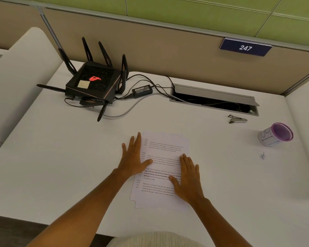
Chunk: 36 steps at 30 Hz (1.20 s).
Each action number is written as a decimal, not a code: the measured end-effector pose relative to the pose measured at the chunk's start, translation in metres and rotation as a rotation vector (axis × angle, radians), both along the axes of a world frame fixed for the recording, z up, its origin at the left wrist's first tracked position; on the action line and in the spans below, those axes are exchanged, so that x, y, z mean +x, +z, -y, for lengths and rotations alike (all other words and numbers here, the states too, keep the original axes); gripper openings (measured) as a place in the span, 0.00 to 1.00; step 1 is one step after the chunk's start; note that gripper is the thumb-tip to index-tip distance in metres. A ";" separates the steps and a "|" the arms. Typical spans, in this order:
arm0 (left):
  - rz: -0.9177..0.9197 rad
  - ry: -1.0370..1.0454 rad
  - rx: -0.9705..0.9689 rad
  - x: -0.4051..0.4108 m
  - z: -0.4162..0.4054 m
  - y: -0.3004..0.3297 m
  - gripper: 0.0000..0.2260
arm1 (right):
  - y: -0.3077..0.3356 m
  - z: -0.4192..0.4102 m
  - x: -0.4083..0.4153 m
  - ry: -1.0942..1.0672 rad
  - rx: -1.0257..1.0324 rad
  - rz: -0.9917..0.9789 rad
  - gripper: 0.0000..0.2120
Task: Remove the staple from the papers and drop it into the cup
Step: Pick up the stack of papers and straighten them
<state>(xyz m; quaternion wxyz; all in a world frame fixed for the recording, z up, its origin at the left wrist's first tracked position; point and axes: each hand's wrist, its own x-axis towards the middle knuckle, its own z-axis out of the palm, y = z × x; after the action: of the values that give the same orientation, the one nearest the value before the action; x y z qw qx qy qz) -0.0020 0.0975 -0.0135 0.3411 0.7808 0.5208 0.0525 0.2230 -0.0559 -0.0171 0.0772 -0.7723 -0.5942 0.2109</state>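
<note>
A black router (94,82) is sitting at the far left of the white desk (61,148), its antennas sticking up and out, a red logo glowing on top beside a yellow sticky note (84,84). A power adapter (142,90) is lying just right of it, with cables running into the open cable tray (214,99). A blue plate reading 247 (245,47) is hanging on the beige partition (150,47).
</note>
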 end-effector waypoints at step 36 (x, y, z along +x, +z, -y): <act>0.549 0.397 -0.290 0.013 0.085 0.042 0.31 | 0.027 0.009 -0.001 -0.480 0.164 -0.558 0.53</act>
<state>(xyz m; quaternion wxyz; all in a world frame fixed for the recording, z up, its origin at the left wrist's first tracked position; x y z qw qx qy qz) 0.0110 0.0125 0.0285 0.5587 0.5649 0.5530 0.2508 0.2220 -0.0651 0.0097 0.3451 -0.7937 -0.3671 0.3408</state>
